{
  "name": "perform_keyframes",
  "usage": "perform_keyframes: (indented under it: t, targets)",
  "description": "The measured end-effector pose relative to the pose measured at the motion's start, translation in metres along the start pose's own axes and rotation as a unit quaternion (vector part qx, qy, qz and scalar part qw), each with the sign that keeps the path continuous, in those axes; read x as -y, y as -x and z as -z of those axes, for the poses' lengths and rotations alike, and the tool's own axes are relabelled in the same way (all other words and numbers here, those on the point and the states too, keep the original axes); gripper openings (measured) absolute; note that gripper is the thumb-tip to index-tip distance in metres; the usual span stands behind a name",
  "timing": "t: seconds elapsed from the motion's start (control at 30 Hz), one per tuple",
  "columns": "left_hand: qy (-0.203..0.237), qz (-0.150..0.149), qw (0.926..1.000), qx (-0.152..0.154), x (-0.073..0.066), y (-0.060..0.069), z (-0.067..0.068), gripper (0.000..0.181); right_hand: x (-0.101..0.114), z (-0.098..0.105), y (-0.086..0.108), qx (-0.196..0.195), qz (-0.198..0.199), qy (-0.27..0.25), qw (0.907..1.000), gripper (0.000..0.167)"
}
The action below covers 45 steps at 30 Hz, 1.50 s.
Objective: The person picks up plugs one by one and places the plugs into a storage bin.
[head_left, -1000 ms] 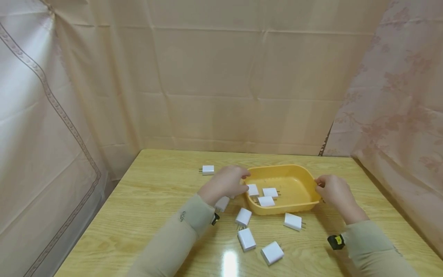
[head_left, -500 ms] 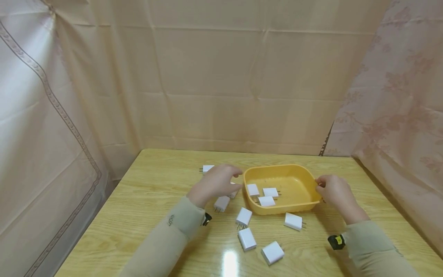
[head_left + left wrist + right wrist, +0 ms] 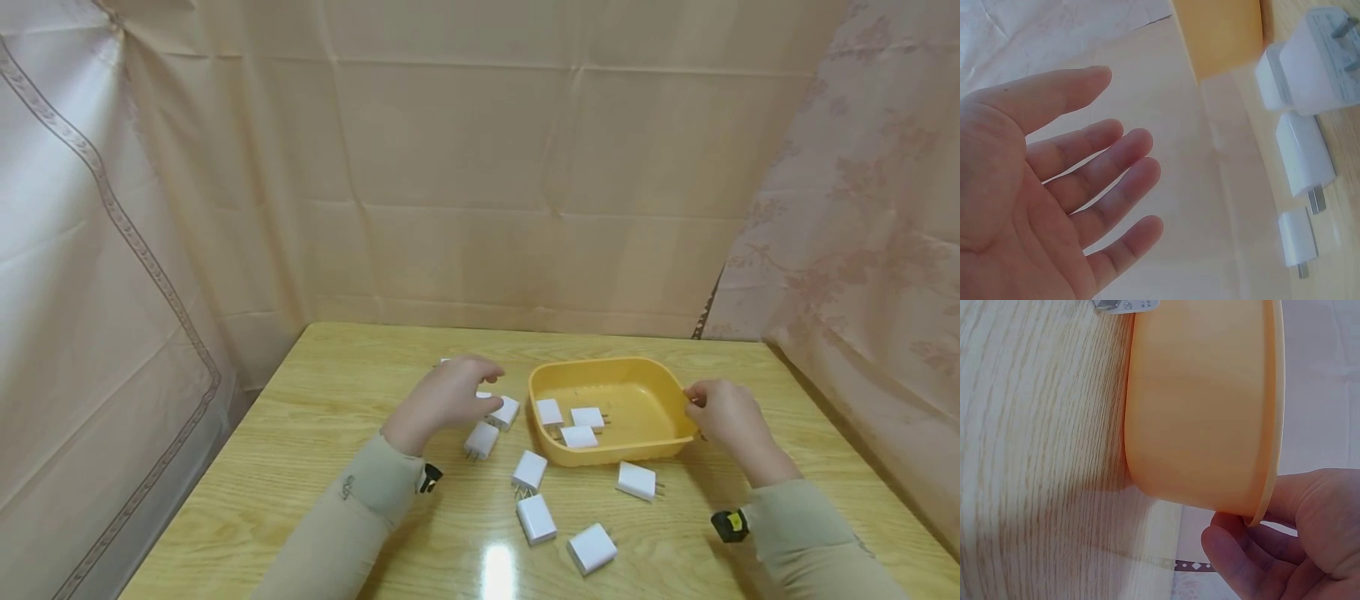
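My left hand hovers over the table left of a yellow plastic basin, fingers spread and nothing held, as its bare palm shows in the left wrist view. Nearest to it are white plug-in chargers, one beside the thumb and another just below. Part of a further charger shows behind the fingers. At the basin's right end, my right hand pinches the rim between thumb and fingers. Three white chargers lie in the basin's left part, prongs visible.
More white chargers lie in front of the basin: a close pair, one nearer the front and one by the basin's front wall. The wooden table ends at beige curtains behind.
My left hand has moved left, away from the basin's left rim, uncovering chargers beside it. The right hand and basin have stayed put.
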<state>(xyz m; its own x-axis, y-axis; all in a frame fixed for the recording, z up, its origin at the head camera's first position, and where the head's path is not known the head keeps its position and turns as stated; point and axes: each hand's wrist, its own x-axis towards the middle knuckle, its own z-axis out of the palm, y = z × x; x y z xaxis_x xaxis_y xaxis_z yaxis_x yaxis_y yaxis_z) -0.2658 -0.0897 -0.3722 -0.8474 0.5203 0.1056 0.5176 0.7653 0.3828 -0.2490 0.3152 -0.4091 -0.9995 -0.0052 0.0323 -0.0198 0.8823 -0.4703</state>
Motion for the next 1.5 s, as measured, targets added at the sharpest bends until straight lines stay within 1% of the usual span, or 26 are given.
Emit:
perform_keyframes:
  t: [0.17,0.37,0.5,0.67,0.83,0.97,1.07,1.2,1.33,1.5]
  targets:
    - [0.005,-0.001,1.0000,-0.004,0.002,0.001,0.001,0.042,-0.001,0.000,0.000,0.002,-0.003,0.003,1.0000,0.032]
    - [0.013,-0.005,0.9999,0.002,0.004,0.001,-0.002,0.043,-0.002,0.000,0.001,0.002,0.002,0.002,1.0000,0.032]
    - [0.010,-0.005,0.9999,0.005,0.006,0.002,-0.005,0.043,-0.002,0.000,0.001,0.000,0.004,0.002,1.0000,0.032]
    - [0.009,-0.019,0.9998,0.006,0.007,0.003,-0.008,0.043,-0.002,0.000,0.001,0.001,-0.002,0.002,1.0000,0.032]
    - [0.012,-0.028,0.9994,0.013,0.010,0.005,-0.013,0.042,-0.001,0.000,0.000,0.003,-0.004,-0.001,1.0000,0.033]
    - [0.008,-0.037,0.9993,0.006,0.013,0.005,-0.019,0.041,-0.001,0.000,0.000,0.001,-0.001,0.000,1.0000,0.032]
    - [0.014,-0.040,0.9991,0.008,0.014,0.006,-0.023,0.040,-0.001,0.001,0.000,0.002,-0.001,-0.001,1.0000,0.032]
    - [0.024,-0.027,0.9991,0.021,0.016,0.008,-0.026,0.039,-0.001,0.001,0.000,0.005,-0.003,-0.003,1.0000,0.033]
    - [0.019,-0.015,0.9993,0.030,0.019,0.010,-0.031,0.040,-0.001,0.001,-0.001,0.008,-0.004,-0.003,1.0000,0.034]
    - [0.016,-0.017,0.9989,0.041,0.021,0.012,-0.036,0.041,-0.001,0.000,0.000,0.007,-0.004,-0.005,1.0000,0.033]
